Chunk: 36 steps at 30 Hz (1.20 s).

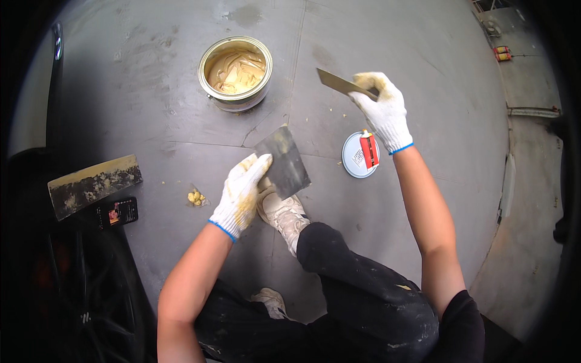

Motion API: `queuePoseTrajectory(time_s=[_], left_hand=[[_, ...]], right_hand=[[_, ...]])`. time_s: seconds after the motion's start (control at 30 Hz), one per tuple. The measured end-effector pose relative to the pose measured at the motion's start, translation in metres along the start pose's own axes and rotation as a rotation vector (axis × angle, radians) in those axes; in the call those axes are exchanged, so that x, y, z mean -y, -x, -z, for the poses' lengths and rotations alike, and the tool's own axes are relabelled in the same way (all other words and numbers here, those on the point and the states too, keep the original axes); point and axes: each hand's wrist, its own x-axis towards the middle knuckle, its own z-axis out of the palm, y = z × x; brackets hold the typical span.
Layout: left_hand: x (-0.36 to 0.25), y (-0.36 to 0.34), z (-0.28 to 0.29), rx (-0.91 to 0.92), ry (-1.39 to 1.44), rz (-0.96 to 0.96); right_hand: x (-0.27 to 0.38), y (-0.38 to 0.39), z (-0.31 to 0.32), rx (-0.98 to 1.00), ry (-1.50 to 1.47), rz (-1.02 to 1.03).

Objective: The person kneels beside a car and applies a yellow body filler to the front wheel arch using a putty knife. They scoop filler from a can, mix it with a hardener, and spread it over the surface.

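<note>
1. The left hand (239, 192), in a stained white knit glove, grips a dark rectangular spreader plate (283, 160) by its left side, thumb laid across the near face; the fingers beneath are mostly hidden.
2. The right hand (385, 112), gloved alike, pinches a thin scraper blade (334, 82) between thumb and fingers, its free end standing out to the left.
3. The key relation seems to be between the two tools and the lidless metal tin (239, 104) of tan paste (239, 77). The tin sits on the floor ahead of the left hand, and to the left of the right hand — the left hand looks the nearer, though heights above the floor are hard to judge.
4. The long axes differ: the scraper blade slants gently down from left to right, its free end toward the tin; the spreader plate slopes more steeply, its far short edge just below the tin in view. The tools are well apart, neither touching the tin.
5. Near the right wrist lies a round pale lid (351, 160) — with a red tube (368, 151) resting on it. Behind the spreader plate, a pale shoe (282, 213) is partly covered.
</note>
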Motion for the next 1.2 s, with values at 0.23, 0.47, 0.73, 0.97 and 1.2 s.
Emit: queuePoseTrajectory(time_s=[0.23,0.47,0.73,0.97,1.2], left_hand=[[-0.044,0.109,0.071,-0.129,0.371,-0.17],[-0.043,0.138,0.101,-0.189,0.464,-0.282],[-0.03,0.146,0.116,-0.219,0.474,-0.252],[-0.031,0.138,0.114,-0.236,0.453,-0.254],[-0.032,0.116,0.101,-0.278,0.615,-0.353]], right_hand=[[0.134,-0.081,-0.123,0.289,0.731,0.775],[0.156,-0.095,-0.179,0.462,0.952,0.697],[0.15,-0.107,-0.193,0.642,0.924,0.642],[0.154,-0.114,-0.185,0.721,1.032,0.691],[0.156,-0.121,-0.134,0.66,0.655,0.402]])
